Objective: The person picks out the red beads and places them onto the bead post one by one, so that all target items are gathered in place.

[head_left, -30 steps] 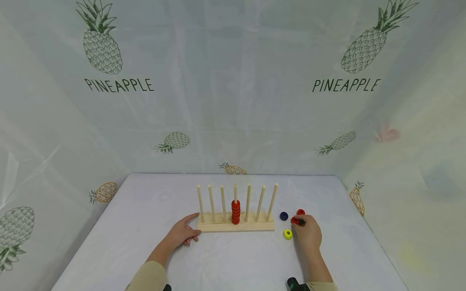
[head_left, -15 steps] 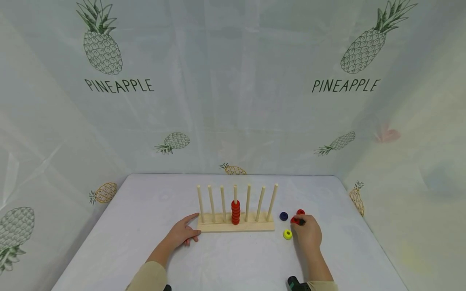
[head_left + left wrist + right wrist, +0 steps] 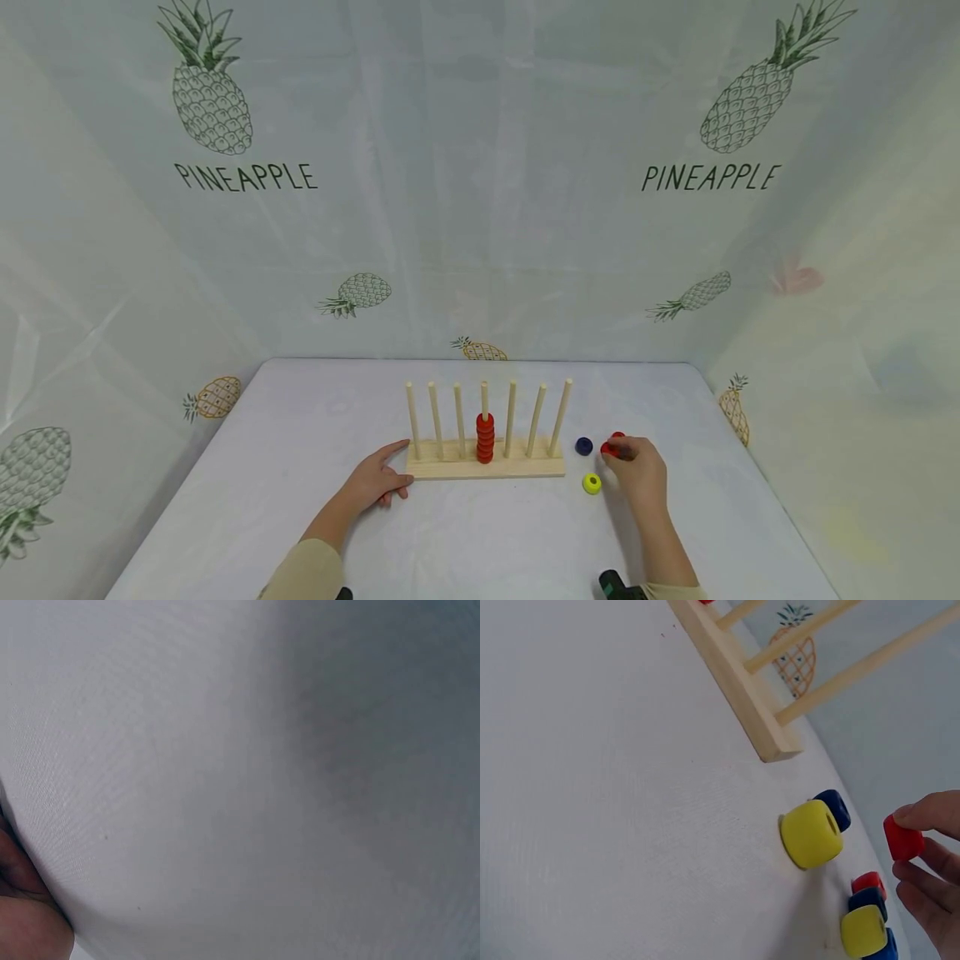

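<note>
A wooden peg stand (image 3: 487,470) carries a row of upright pegs, with a stack of red beads (image 3: 486,440) on the middle one. My left hand (image 3: 372,482) holds the stand's left end, index finger at the back corner and thumb at the front corner. To the right of the stand, my right hand (image 3: 643,477) pinches a red bead (image 3: 904,838) between thumb and fingers, raised over the table in the right wrist view. Close by lie a yellow bead (image 3: 592,483), a dark blue bead (image 3: 584,447) and another red bead (image 3: 868,883).
More beads lie below my right hand in the right wrist view, including a second yellow bead (image 3: 863,931) and blue ones (image 3: 868,901). A white table (image 3: 480,542) is backed by a pineapple-print curtain (image 3: 480,208). The left wrist view mostly shows blurred pale cloth.
My right hand has lifted slightly and shifted a little to the right, raising the red bead it pinches. My left hand and the stand have stayed in place.
</note>
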A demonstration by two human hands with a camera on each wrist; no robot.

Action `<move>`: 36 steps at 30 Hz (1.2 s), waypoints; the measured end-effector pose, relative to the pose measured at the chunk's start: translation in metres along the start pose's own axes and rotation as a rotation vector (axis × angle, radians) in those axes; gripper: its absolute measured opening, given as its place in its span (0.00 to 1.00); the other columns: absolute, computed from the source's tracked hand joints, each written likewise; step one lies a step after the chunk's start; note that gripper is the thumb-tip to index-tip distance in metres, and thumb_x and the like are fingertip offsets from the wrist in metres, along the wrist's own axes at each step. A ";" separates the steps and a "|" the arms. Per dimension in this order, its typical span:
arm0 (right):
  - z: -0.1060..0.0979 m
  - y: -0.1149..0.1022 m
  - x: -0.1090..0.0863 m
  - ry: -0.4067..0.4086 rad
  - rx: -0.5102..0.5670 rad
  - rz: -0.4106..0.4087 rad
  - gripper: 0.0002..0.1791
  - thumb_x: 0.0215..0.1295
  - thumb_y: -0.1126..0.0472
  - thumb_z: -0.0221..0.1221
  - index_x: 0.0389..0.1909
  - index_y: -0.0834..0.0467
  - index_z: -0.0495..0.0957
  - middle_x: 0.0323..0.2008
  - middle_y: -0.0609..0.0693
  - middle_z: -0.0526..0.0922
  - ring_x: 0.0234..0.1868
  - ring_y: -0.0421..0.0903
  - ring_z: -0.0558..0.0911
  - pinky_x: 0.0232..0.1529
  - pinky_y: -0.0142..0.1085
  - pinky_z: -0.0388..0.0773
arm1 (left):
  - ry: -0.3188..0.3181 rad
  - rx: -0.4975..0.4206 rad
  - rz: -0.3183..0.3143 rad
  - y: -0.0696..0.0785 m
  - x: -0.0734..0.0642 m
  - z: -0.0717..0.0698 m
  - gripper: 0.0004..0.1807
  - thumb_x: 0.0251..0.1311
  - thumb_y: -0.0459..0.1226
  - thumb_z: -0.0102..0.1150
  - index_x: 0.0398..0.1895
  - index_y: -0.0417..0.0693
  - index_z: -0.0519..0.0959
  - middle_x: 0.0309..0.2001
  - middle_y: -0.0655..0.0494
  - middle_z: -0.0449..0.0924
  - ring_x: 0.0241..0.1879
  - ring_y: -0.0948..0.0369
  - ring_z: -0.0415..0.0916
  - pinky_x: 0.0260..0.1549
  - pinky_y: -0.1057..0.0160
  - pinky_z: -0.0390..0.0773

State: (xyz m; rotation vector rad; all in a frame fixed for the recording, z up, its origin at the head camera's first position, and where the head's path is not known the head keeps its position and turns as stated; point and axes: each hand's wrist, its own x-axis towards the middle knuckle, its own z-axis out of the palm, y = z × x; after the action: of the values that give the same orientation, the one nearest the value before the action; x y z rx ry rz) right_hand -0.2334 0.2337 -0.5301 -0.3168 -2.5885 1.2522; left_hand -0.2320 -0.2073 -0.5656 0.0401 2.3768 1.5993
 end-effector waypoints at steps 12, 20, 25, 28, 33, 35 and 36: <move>-0.010 -0.023 -0.007 -0.003 0.104 -0.033 0.14 0.58 0.70 0.65 0.47 0.65 0.82 0.46 0.57 0.76 0.48 0.55 0.80 0.41 0.24 0.76 | -0.003 0.009 0.009 0.002 0.000 -0.001 0.40 0.59 0.35 0.66 0.74 0.40 0.58 0.20 0.51 0.81 0.10 0.67 0.65 0.13 0.69 0.68; -0.016 -0.038 -0.014 -0.012 0.113 -0.025 0.16 0.61 0.68 0.65 0.50 0.62 0.81 0.49 0.58 0.81 0.49 0.54 0.80 0.48 0.36 0.78 | -0.001 0.007 0.011 0.002 -0.001 -0.001 0.41 0.59 0.35 0.67 0.73 0.40 0.59 0.20 0.51 0.81 0.10 0.67 0.65 0.13 0.69 0.68; -0.018 -0.048 -0.019 -0.041 0.101 -0.005 0.17 0.63 0.64 0.63 0.53 0.60 0.80 0.50 0.59 0.81 0.51 0.54 0.79 0.52 0.46 0.77 | 0.000 0.004 0.007 0.003 -0.002 0.000 0.41 0.59 0.35 0.67 0.73 0.41 0.59 0.19 0.52 0.81 0.11 0.67 0.65 0.14 0.68 0.68; -0.018 -0.054 -0.022 -0.048 0.099 -0.010 0.16 0.64 0.62 0.64 0.52 0.59 0.81 0.49 0.57 0.82 0.50 0.53 0.79 0.51 0.44 0.78 | 0.000 0.001 0.005 0.004 -0.002 0.000 0.41 0.59 0.35 0.67 0.73 0.41 0.59 0.19 0.51 0.81 0.11 0.67 0.65 0.14 0.68 0.68; -0.020 -0.062 -0.027 -0.042 0.115 -0.055 0.15 0.62 0.62 0.66 0.49 0.60 0.82 0.45 0.55 0.83 0.46 0.50 0.80 0.46 0.33 0.78 | 0.000 -0.001 0.003 0.004 -0.002 0.000 0.40 0.59 0.35 0.66 0.73 0.41 0.59 0.19 0.52 0.81 0.11 0.67 0.64 0.14 0.69 0.68; -0.021 -0.067 -0.030 -0.042 0.124 -0.072 0.14 0.61 0.62 0.66 0.48 0.60 0.83 0.43 0.54 0.84 0.44 0.49 0.80 0.45 0.31 0.76 | -0.002 -0.001 0.004 0.003 -0.001 0.000 0.40 0.59 0.35 0.66 0.73 0.41 0.58 0.20 0.52 0.81 0.11 0.67 0.65 0.13 0.69 0.68; -0.022 -0.069 -0.031 -0.044 0.126 -0.077 0.14 0.61 0.62 0.67 0.48 0.60 0.83 0.43 0.53 0.84 0.44 0.49 0.80 0.45 0.30 0.75 | -0.003 -0.002 0.004 0.002 -0.001 0.000 0.40 0.59 0.35 0.66 0.74 0.41 0.58 0.20 0.52 0.81 0.10 0.67 0.65 0.13 0.69 0.68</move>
State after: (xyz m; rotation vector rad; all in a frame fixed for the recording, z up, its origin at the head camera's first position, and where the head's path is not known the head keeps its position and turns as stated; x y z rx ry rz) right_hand -0.2034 0.1987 -0.4668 -0.1653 -2.5173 1.4015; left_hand -0.2315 -0.2068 -0.5636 0.0467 2.3746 1.6026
